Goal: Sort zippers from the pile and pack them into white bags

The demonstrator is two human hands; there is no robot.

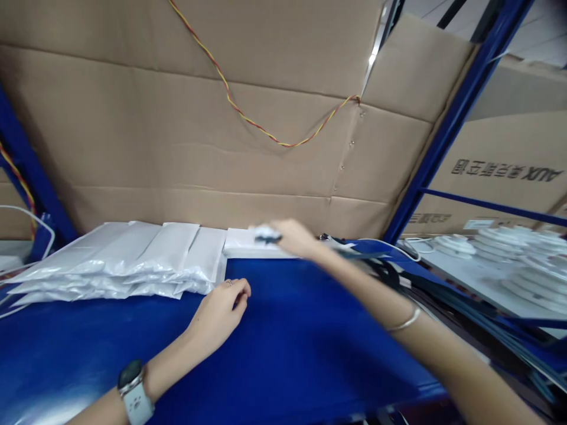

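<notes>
Over the blue tabletop [283, 342], my left hand [224, 310] has its fingers curled together, and nothing shows between them. My right hand [292, 236] reaches to the back of the table, closed on a small dark and white object [267, 234] that is smeared by motion. Just behind and below that hand lies a flat white stack [239, 241]. White plastic packets [128, 254] are piled at the back left, beyond my left hand.
Dark straps or strips [478, 313] run along the right side. Stacked white round parts [500, 242] stand on a shelf at the far right. A cardboard wall [199, 136] closes off the back, with a twisted red-yellow wire [274, 139] across it. Blue posts flank both sides.
</notes>
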